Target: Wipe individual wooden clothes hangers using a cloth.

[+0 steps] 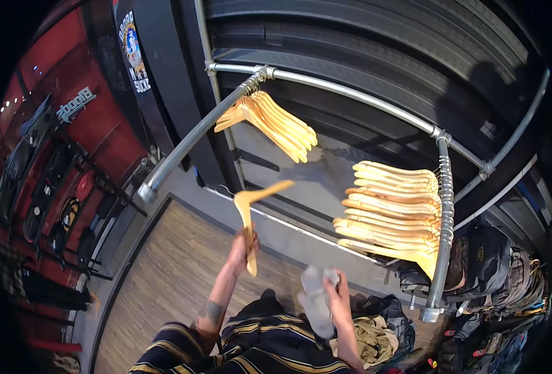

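My left hand [241, 248] is closed round one arm of a pale wooden clothes hanger [243, 203]. The hanger is off the rails, tilted, with its other arm pointing up to the right. Lower and to the right, my right hand [339, 294] grips a light grey, limp piece [315, 300], blurred, so its exact kind is unclear. Several wooden hangers [273, 121] hang from the left metal rail [204, 128], beyond my left hand. A longer row of wooden hangers [391, 209] hangs on the right rail [441, 249].
Folded or heaped clothes [375, 336] lie low beside my right forearm. Backpacks [485, 262] and more garments crowd the right side. Shelves with caps [58, 199] stand along the red wall at left. Both rails jut towards me, with capped ends.
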### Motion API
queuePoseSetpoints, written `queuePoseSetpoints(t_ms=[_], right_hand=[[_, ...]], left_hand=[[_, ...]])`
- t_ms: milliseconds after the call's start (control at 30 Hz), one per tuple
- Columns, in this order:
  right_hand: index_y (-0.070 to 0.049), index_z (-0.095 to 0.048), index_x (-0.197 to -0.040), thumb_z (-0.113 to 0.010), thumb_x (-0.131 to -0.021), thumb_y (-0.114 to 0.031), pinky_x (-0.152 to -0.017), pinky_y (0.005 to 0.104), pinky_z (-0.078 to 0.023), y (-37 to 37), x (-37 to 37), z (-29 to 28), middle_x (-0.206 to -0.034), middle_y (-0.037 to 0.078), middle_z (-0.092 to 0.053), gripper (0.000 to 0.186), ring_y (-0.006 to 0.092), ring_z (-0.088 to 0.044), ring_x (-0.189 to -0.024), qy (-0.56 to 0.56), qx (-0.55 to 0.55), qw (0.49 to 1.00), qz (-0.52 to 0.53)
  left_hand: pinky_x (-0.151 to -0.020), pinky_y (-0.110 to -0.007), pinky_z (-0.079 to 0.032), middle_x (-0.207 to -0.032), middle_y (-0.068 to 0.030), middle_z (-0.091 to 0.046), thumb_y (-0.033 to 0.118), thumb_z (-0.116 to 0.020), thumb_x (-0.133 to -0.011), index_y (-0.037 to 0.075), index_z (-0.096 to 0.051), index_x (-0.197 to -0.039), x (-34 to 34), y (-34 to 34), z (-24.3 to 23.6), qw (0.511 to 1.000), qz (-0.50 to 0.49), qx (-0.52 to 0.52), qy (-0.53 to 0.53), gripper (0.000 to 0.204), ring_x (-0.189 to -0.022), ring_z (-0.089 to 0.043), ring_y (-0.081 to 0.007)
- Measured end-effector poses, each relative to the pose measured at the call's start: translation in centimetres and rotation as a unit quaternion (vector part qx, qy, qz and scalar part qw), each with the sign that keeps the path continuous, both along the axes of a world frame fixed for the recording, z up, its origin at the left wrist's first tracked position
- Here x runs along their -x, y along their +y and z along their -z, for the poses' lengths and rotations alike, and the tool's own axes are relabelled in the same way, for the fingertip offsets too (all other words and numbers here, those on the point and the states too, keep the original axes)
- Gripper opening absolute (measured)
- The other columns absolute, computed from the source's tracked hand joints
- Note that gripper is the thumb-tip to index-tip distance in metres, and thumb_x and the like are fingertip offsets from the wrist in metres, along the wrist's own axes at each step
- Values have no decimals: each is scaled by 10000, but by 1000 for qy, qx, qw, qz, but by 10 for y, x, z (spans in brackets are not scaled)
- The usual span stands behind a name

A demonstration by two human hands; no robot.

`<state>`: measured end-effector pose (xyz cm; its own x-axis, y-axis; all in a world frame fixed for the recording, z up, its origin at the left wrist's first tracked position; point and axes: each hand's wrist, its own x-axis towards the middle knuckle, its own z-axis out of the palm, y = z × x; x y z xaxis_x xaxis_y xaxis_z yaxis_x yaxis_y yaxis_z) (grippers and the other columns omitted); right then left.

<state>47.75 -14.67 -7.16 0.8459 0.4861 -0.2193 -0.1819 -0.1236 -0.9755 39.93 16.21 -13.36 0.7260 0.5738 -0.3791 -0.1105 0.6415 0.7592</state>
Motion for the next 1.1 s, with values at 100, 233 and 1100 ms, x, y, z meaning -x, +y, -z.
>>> queuePoseSetpoints(t_ms=[100,233,1100], right_hand=[[-60,-346,-1504,-659,-947,-263,-1072,410,-388,20,12,-83,-1443,172,-460,670,279,-479,-1286,-24,-196,979,-45],[-157,-488,-1474,-691,-853,-502,-1159,552,-198,38,32,-97,-1575,171,-339,739,403,-256,-1464,-544,177,801,-179],[-77,-651,-1135,-713,-842,-535,-717,483,-537,-78,272,-44,-1020,191,-717,547,384,-698,-872,-439,-9,851,-288]], left_hand=[[-526,-279,-407,-757,2,-479,390,-301,-1074,77,-506,-1269,54,-81,-3,994,62,-36,78,421,-583,-460,-107],[-526,-326,-426,-709,-29,-540,311,-427,-1041,27,-575,-1128,118,-183,-21,974,64,-82,202,332,-590,-510,-150],[-536,-297,-386,-609,19,-477,317,-466,-1060,17,-588,-873,439,-373,-60,888,72,-379,250,373,-569,-447,-96]])
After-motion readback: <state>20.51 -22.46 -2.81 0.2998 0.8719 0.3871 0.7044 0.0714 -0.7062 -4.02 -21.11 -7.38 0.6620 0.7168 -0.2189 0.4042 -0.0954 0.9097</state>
